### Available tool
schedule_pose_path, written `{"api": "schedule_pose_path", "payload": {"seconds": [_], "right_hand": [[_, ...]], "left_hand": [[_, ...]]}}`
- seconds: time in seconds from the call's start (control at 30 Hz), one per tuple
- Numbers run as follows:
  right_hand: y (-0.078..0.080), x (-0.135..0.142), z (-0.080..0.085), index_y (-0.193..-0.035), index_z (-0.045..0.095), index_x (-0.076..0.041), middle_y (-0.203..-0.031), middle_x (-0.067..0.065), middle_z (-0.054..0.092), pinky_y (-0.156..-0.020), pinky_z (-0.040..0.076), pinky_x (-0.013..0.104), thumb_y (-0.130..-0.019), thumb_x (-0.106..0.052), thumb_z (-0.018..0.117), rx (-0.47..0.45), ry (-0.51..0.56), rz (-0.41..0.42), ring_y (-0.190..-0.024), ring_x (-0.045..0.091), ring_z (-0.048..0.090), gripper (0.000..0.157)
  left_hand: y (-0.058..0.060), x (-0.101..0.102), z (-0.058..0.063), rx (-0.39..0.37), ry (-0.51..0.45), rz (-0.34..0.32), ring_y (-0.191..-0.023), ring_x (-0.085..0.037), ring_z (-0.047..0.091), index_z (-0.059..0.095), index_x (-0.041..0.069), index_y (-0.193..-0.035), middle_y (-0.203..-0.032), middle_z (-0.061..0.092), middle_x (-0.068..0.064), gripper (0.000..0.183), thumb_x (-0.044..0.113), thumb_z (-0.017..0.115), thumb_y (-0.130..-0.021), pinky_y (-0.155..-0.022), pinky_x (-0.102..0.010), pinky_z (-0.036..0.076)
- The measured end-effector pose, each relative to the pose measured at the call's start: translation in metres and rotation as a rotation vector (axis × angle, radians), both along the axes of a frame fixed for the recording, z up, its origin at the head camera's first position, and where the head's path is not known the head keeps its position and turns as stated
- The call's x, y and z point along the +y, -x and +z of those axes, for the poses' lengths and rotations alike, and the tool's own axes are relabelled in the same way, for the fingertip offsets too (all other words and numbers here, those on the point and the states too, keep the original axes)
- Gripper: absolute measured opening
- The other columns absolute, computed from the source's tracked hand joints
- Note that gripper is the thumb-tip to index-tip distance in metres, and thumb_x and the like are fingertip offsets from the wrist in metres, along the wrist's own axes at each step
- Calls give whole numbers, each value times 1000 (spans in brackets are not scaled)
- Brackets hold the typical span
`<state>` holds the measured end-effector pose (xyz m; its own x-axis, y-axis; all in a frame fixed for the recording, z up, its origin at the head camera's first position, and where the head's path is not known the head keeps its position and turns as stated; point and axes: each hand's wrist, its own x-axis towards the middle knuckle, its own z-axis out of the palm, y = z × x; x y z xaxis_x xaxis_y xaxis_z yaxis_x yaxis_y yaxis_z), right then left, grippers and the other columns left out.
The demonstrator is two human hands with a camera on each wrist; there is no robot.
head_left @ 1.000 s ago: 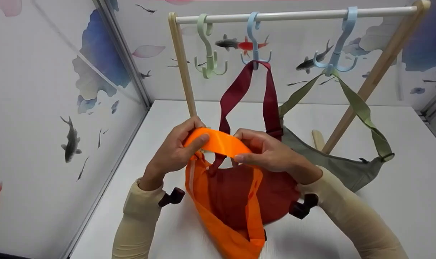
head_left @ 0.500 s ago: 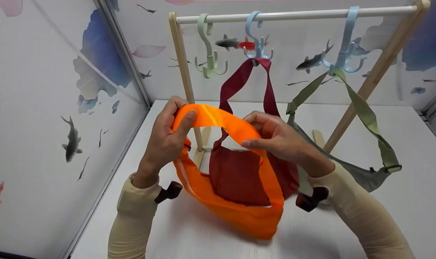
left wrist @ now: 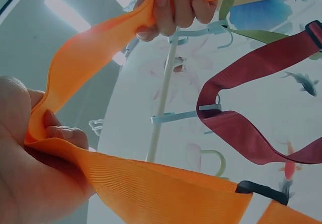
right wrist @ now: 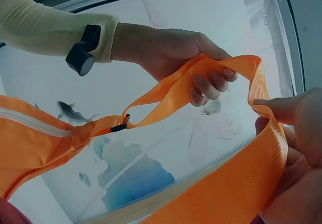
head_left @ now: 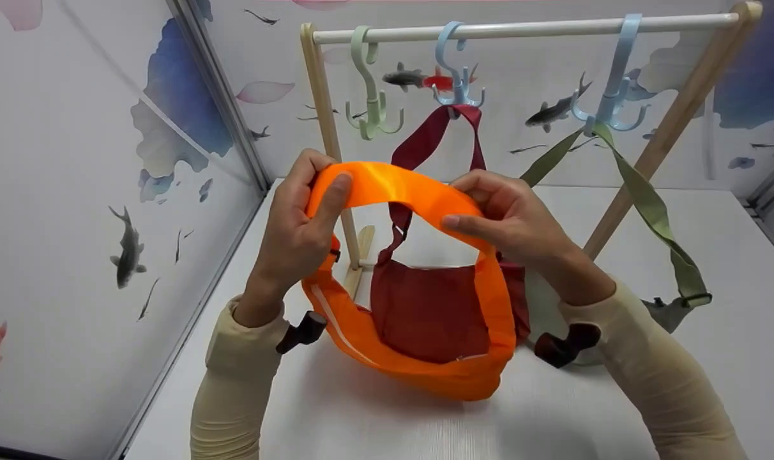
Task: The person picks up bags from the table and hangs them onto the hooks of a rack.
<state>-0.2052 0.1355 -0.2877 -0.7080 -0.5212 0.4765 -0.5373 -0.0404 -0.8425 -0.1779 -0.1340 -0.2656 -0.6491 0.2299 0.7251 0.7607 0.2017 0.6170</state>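
Observation:
An orange bag (head_left: pixel 425 377) with a white zipper hangs below its wide orange strap (head_left: pixel 387 183), which both hands hold up in a loop. My left hand (head_left: pixel 297 223) grips the strap's left part, thumb on the near side. At the strap's right part, my right hand (head_left: pixel 515 220) pinches it between thumb and fingers. In the right wrist view, a black buckle (right wrist: pixel 121 125) joins strap and bag. Behind the loop, a dark red bag (head_left: pixel 432 313) hangs by its red strap (head_left: pixel 422 140) from the middle blue hook (head_left: pixel 457 89).
A rack with a white rail (head_left: pixel 540 29) and wooden legs stands at the back. A green hook (head_left: pixel 371 96) hangs bare at its left. From the right blue hook (head_left: pixel 610 96), an olive strap (head_left: pixel 649 198) holds a grey-green bag (head_left: pixel 550 306), partly behind my right arm.
Both hands have risen and moved farther apart, lifting the orange bag and spreading its strap into a wider loop. The right blue hook and its bag have swung slightly right.

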Motion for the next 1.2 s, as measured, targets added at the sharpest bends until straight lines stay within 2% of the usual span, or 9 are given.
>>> {"api": "schedule_pose_path", "payload": {"seconds": [0.27, 0.53, 0.63, 0.8, 0.97, 1.2], "right_hand": [[-3, -1, 14, -117, 62, 6, -98, 14, 67, -80, 57, 30, -94, -4, 66, -1, 36, 11, -81, 26, 61, 26], [-6, -3, 32, -117, 63, 3, -98, 16, 66, -77, 57, 28, -94, -3, 65, -28, 65, -34, -80, 26, 61, 24], [-6, -3, 37, -116, 64, 2, -99, 16, 66, -78, 58, 28, -93, -2, 64, -47, 96, -50, -82, 27, 62, 23], [5, -5, 40, -114, 64, 2, -103, 17, 67, -82, 57, 29, -93, -1, 64, -56, 137, -70, -87, 29, 63, 21], [21, -6, 36, -113, 67, -1, -107, 16, 69, -82, 57, 28, -92, -3, 67, -38, 131, -144, -89, 30, 64, 21], [40, -7, 33, -114, 67, -1, -109, 14, 70, -85, 56, 26, -92, -6, 68, -7, 132, -236, -93, 29, 66, 22]], "left_hand": [[-8, 5, 17, 17, -21, -5, -80, -20, 53, 48, -5, -104, -93, 51, -12, 8, 2, 49, -100, -76, -28, 50], [-6, 10, 30, 39, -71, -4, -84, -21, 54, 49, -3, -104, -94, 51, -11, 7, 3, 47, -102, -78, -32, 50], [-2, 11, 35, 49, -73, -4, -85, -22, 55, 49, -1, -104, -95, 51, -9, 7, 5, 46, -102, -80, -33, 50], [5, 9, 38, -2, -69, -26, -88, -24, 52, 47, 3, -104, -95, 50, -9, 11, 12, 41, -103, -82, -33, 45], [16, 6, 36, -62, -52, -60, -89, -27, 49, 47, 4, -104, -94, 48, -8, 14, 14, 40, -97, -84, -33, 40], [32, 2, 30, -82, -26, -47, -93, -26, 53, 50, 1, -109, -100, 52, -11, 16, 12, 47, -97, -86, -33, 46]]}}
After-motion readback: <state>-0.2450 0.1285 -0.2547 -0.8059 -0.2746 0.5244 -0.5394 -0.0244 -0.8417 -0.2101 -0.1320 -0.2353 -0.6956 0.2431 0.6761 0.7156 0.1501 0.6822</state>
